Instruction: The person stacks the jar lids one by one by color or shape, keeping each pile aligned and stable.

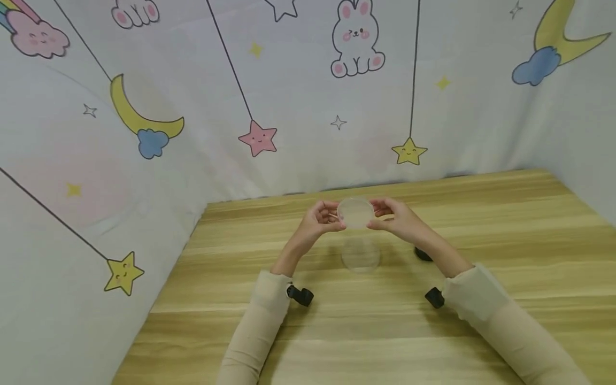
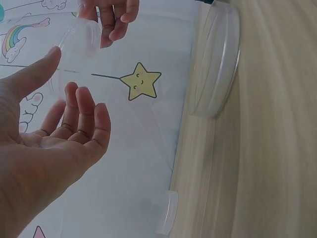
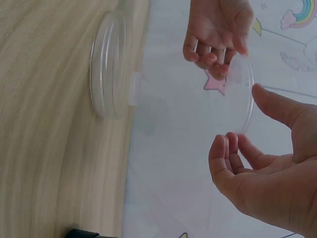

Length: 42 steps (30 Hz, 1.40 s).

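Observation:
Raised above the table, a clear round petri dish point(image 1: 356, 213) is held at its edge from both sides. My left hand point(image 1: 318, 220) pinches its left edge, thumb at the near side and fingers behind. On the opposite edge, my right hand point(image 1: 398, 218) grips with thumb and fingertips. In the right wrist view the held dish point(image 3: 240, 96) stands nearly edge-on, showing a shallow rim. A second clear petri dish point(image 1: 361, 255) lies flat on the table under the hands, its layered rims point(image 2: 216, 64) showing in the left wrist view.
The wood-grain table point(image 1: 366, 331) ends at a cartoon-print cloth point(image 1: 308, 160) behind. A black object point(image 1: 423, 254) rests on the table, partly behind the right forearm. A small whitish piece point(image 2: 168, 213) stands near the back edge. Black wrist cameras point(image 1: 300, 295) sit at both cuffs.

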Tool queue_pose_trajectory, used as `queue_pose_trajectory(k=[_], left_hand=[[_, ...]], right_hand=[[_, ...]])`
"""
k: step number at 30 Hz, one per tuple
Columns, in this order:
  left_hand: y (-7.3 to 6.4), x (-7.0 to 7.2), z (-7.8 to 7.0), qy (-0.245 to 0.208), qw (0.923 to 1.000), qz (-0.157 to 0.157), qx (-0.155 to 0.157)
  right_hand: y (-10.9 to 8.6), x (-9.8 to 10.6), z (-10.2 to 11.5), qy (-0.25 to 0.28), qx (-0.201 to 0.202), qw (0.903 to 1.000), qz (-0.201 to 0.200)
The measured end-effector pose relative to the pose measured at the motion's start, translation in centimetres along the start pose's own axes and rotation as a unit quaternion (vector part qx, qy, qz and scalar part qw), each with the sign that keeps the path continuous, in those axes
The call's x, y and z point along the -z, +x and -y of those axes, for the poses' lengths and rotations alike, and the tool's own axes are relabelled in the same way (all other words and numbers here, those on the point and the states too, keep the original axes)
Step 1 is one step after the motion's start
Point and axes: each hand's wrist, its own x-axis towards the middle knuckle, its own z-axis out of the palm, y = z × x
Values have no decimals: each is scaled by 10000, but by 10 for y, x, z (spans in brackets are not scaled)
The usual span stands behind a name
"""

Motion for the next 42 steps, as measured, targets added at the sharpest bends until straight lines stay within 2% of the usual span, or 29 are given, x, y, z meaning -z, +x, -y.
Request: queue_pose_trajectory(k=[7,13,17,24,33,42], left_hand=[[-5,-1,3,438,9987,265,-41],[-15,-3,14,976,9935,325,480],[-18,-5,20,1216,9901,412,576],[-17,-10,26,1448,9860,507,653],[-22,-9,33,1627,9804,666,895],[-23,-13,44,1728,9798,466,893]], right_hand=[[-6,-2,-9,-1,-119,9994,319],[-12,-7,-20,-92,-121,9975,688],[-15,-7,-27,-202,14,9956,913],[-12,-15,-34,-207,-301,9955,872],[-14,-25,-38,-315,-399,9940,971],[-15,-30,-47,-230,-548,9928,1040]])
